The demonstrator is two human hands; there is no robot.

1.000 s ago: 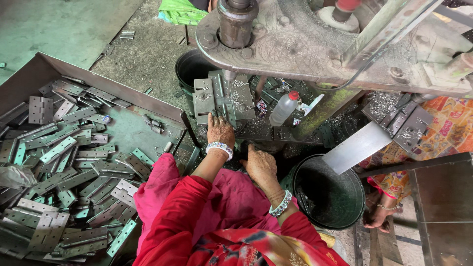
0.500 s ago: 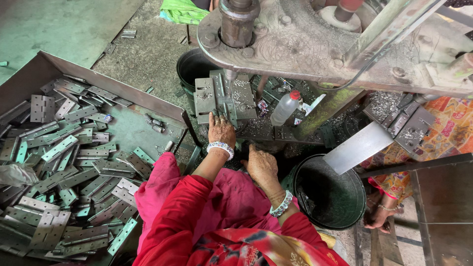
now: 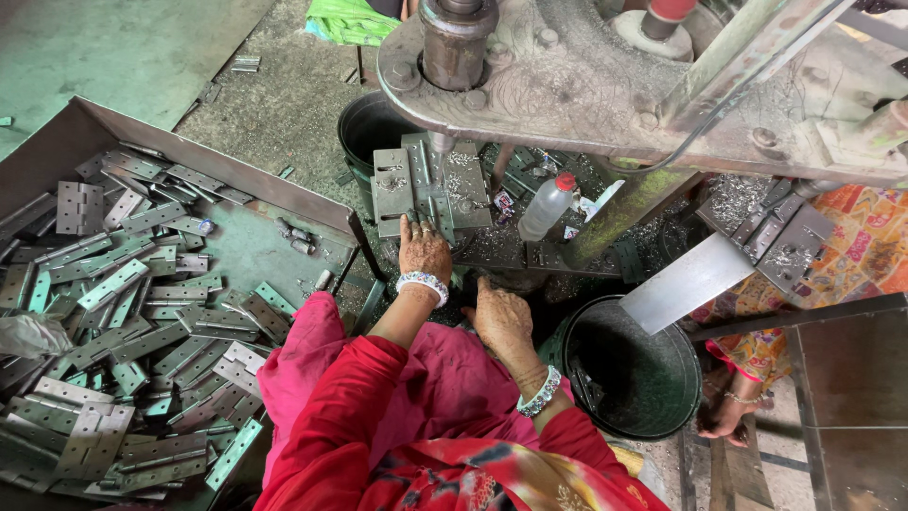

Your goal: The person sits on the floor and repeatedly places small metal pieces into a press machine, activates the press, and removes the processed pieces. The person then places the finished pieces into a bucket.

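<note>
Even daylight, soft and diffuse, no hard shadows. Brightest at upper left on the green floor [image 3: 113,47] and on the tray of metal hinges [image 3: 123,312], which catch pale sheen but no blown glare. Dimmest under the press arm [image 3: 605,85]: the area below it and the inside of the black bucket [image 3: 643,369] sit in deep shade, detail lost there. Hands [image 3: 426,248] in mild shadow, still readable. Focus sharp across the centre; red sleeve [image 3: 331,426] at bottom edge slightly soft. Wide-angle stretch at corners. Colours saturated, no motion blur.
</note>
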